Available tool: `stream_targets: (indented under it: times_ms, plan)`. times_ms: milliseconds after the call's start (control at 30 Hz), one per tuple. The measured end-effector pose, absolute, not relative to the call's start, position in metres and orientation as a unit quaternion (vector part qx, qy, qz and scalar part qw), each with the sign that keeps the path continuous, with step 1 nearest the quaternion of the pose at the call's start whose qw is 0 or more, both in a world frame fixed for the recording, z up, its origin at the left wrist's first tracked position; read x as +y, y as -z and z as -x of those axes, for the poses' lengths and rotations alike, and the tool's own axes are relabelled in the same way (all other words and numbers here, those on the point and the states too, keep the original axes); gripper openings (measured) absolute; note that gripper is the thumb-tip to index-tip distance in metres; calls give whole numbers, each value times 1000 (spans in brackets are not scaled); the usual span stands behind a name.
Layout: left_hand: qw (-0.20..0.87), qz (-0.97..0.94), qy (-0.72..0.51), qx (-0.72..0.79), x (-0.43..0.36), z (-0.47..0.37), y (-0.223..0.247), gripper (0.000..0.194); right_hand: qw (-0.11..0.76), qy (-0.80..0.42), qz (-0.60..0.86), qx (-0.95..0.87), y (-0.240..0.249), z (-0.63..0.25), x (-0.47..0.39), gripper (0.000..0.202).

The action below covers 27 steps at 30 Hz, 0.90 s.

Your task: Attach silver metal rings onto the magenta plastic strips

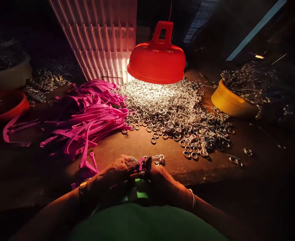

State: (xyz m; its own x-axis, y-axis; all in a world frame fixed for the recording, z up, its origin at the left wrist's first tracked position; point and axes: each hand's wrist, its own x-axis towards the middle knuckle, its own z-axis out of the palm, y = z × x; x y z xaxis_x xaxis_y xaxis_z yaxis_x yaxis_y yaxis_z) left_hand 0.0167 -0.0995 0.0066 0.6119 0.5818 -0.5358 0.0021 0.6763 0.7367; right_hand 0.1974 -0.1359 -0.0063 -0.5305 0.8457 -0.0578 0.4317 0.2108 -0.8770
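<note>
Both my hands are right up at the near edge of the table (142, 144), pretty much touching each other. My left hand (117, 172) has its fingers pinched shut on one pink strap (140, 166), thumb wrapped in something dark and fuzzy-looking. My right hand (160, 180) is closed on the other end of that same strap, right where a few metal rings (159, 158) are bunched up just past my fingertips. Honestly it's dim down here, so I can't tell if the rings are threaded onto the strap or just sitting against it.

Just left of my hands a couple of loose straps lie on the table, and beyond them is the big messy pile of pink straps (87, 113). Straight ahead is the heap of silver rings (172, 110), spreading toward me in a thin scatter. The red lamp (157, 60) hangs right over that heap. Off to the right there's a yellow bowl (229, 102) loaded with more metal bits, and far left a red bowl (5, 105). Behind the lamp stands a white ribbed crate (99, 36).
</note>
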Motion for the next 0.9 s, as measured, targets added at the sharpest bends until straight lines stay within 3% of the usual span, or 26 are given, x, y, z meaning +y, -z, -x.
stream_targets:
  times_ms: [200, 400, 633, 733, 900]
  plan:
    - [790, -366, -217, 442, -101, -20, 11, 50, 243, -507, 467, -682, 8, -196, -139, 31]
    - [765, -410, -247, 430, -101, -16, 42, 52, 250, -470, 436, -725, 21, -195, -134, 27]
    - [776, -370, -242, 449, -114, -18, 28, 45, 167, -413, 460, -768, 39, -196, -133, 4]
    - [778, -368, -250, 444, -121, -19, 27, 50, 139, -412, 447, -782, 40, -196, -136, 7]
    - [778, -376, -235, 445, -128, -15, 20, 43, 121, -473, 445, -751, 31, -190, -138, 12]
